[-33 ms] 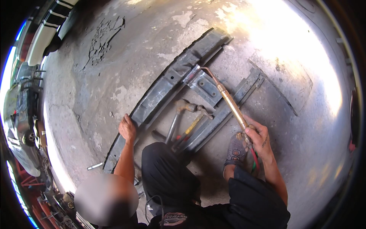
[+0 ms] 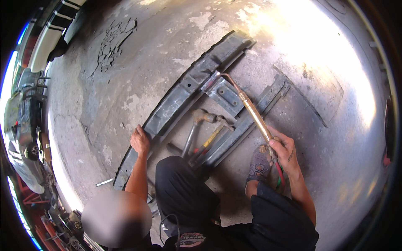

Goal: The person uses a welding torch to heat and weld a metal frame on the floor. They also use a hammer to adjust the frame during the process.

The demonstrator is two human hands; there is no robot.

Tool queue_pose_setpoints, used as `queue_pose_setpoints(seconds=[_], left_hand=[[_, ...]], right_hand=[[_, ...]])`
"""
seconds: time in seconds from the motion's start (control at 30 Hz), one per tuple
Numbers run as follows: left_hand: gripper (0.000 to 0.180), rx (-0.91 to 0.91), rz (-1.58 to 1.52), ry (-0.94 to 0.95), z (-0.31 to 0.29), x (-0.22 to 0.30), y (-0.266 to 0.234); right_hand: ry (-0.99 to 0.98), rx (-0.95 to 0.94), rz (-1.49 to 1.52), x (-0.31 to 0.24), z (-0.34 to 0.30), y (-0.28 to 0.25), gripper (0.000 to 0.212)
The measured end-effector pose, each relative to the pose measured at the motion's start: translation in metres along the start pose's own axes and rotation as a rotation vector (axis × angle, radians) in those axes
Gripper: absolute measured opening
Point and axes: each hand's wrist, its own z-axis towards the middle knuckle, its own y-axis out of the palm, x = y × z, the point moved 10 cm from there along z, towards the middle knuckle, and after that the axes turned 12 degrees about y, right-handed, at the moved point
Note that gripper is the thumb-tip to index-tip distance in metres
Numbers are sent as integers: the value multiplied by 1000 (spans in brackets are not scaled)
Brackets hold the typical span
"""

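Observation:
My right hand (image 2: 285,151) is closed round the lower end of a brass gas torch (image 2: 254,113). The torch's bent copper tip touches or hovers just over the joint between a long grey metal beam (image 2: 176,97) and a short bracket (image 2: 226,93) with holes; I cannot tell which. The metal at that joint looks pinkish. My left hand (image 2: 140,141) grips the beam's near part, its fingers curled over the outer edge. A second, narrower rail (image 2: 234,137) lies roughly parallel on the right, at the bracket's other end.
Between beam and rail lie a hammer (image 2: 201,117) and a yellow-handled tool (image 2: 211,139). A red hose (image 2: 280,175) trails from the torch beside my shoe (image 2: 258,165). A thin flat panel (image 2: 314,92) lies farther right. Vehicles and car parts (image 2: 27,138) line the left side.

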Motion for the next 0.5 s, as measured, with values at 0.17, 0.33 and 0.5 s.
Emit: queue_pose_setpoints(seconds=[0.17,0.33,0.5], left_hand=[[56,5,-3,5,5,2,3],[57,17,-1,14,6,1,3],[57,25,2,20,6,3,2]], right_hand=[[-49,3,-23,4,6,-5,49],[-38,3,-20,1,6,-3,50],[-68,18,-83,3,8,-5,55]])
